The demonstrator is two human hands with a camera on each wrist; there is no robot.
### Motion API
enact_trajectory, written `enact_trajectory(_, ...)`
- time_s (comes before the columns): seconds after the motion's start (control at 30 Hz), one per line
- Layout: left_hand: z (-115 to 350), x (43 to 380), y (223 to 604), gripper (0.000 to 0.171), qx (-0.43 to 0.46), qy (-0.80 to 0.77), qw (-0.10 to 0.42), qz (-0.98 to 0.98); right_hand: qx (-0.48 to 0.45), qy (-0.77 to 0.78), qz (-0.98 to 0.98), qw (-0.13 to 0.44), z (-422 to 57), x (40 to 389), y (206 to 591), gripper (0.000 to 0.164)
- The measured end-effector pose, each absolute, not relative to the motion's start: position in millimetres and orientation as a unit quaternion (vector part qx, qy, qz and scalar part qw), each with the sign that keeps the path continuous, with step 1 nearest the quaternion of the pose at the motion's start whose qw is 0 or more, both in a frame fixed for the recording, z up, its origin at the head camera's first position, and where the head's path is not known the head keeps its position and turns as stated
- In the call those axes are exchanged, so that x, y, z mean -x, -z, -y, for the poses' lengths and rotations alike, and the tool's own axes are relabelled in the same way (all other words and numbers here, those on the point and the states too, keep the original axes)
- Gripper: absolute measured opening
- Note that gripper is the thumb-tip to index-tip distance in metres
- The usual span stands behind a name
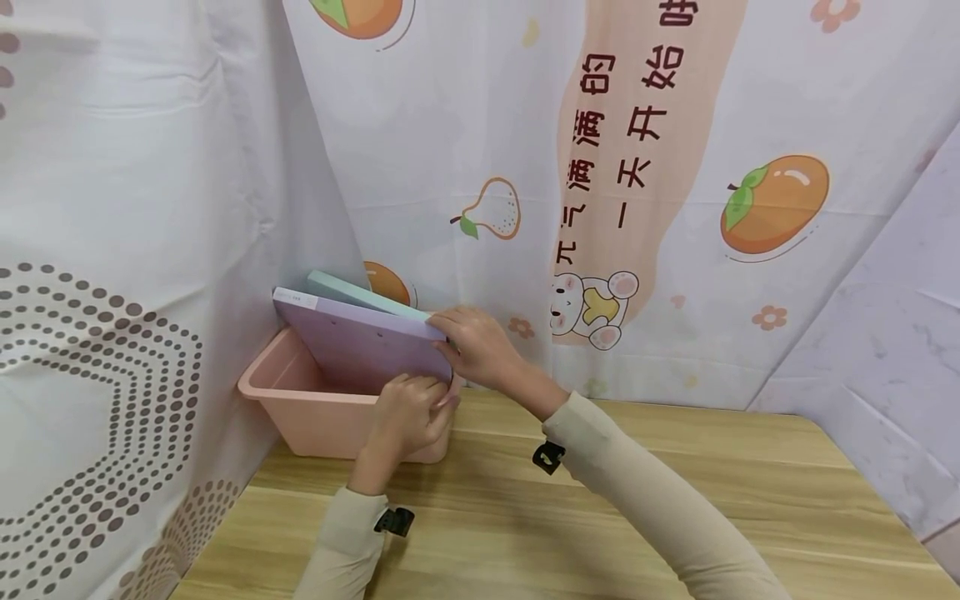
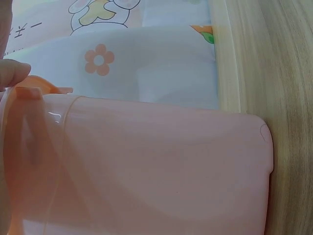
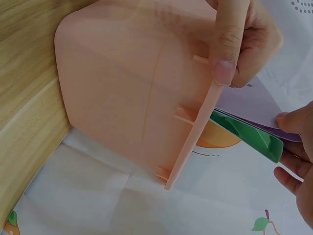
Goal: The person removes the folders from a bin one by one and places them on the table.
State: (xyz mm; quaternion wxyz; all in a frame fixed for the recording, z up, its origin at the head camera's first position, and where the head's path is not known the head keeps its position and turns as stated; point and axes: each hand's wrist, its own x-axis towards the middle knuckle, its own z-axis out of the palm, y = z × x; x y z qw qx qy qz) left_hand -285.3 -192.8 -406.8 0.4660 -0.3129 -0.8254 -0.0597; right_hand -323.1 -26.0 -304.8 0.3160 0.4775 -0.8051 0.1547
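A purple file folder (image 1: 367, 337) with a white label at one end of its edge leans in a pink plastic bin (image 1: 322, 425), its upper part above the rim. Behind it stands a mint-green folder (image 1: 360, 293), whose green end (image 3: 254, 137) shows in the right wrist view. My right hand (image 1: 476, 346) holds the folders at their right end, thumb on the purple one and fingers round the green one. My left hand (image 1: 405, 417) grips the bin's front right rim, thumb over the outside (image 3: 234, 44). The folders' lower parts are hidden in the bin.
The bin stands on a wood-grain table (image 1: 600, 492), at its back left. A white dotted curtain (image 1: 97, 208) hangs close on the left. Behind the table hangs a curtain (image 1: 480, 108) printed with fruit and writing.
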Motion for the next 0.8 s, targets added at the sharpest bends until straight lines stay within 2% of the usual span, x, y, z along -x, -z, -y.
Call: enact_trajectory(0.8, 191.6, 283.3, 405.7, 0.026, 0.301, 0.059, 0.451, 0.838, -0.475, -0.163, 0.811, 0.3, 25.8, 325.9, 305.8, 0.031)
